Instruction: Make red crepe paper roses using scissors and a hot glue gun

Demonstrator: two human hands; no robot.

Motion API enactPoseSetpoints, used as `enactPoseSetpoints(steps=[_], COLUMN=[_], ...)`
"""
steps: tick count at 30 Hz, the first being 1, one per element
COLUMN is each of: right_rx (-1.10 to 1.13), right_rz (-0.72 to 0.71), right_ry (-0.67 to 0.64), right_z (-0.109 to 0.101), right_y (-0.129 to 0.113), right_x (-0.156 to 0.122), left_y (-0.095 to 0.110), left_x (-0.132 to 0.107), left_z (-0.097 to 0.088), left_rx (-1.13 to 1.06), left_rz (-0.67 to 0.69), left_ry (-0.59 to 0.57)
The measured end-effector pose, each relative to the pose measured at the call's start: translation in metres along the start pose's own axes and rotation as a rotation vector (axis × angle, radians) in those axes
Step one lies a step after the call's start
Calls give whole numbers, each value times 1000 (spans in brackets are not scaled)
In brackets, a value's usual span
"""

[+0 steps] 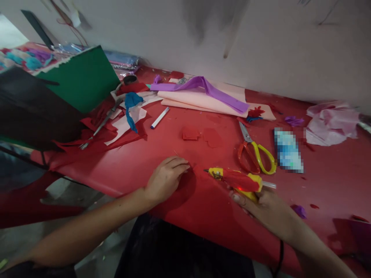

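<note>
My right hand (262, 206) is closed round a red and yellow glue gun (236, 180), whose nozzle points left. My left hand (166, 177) rests on the red table (203, 216) with its fingers pinched on a small red paper piece (194, 170) just ahead of the nozzle. The nozzle tip and the pinched paper are a short gap apart. Two loose red paper squares (201, 135) lie further back on the table.
Orange and yellow scissors (255, 154) lie right of centre, beside a blurred packet (288, 150). Pink and purple paper sheets (203, 96) lie along the wall, a white marker (159, 117) and metal scissors (100, 125) to the left, a green sheet (84, 77) beyond, crumpled pink paper (333, 121) far right.
</note>
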State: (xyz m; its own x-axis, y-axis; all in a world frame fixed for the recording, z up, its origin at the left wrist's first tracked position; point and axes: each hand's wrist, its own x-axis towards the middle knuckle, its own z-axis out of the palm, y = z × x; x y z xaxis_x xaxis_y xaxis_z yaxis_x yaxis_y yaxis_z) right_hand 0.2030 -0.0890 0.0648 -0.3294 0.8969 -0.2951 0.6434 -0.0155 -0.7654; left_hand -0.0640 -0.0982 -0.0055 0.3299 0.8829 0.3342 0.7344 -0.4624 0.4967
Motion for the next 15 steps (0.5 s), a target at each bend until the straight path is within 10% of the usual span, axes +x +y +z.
enactPoseSetpoints(steps=[15], right_rx=[109], right_rz=[-17], right_ry=[-48], right_z=[2], right_y=[-1], right_x=[12], left_y=[18], left_x=[-3], left_z=[-13], left_rx=[201], left_rz=[219], left_ry=[-144])
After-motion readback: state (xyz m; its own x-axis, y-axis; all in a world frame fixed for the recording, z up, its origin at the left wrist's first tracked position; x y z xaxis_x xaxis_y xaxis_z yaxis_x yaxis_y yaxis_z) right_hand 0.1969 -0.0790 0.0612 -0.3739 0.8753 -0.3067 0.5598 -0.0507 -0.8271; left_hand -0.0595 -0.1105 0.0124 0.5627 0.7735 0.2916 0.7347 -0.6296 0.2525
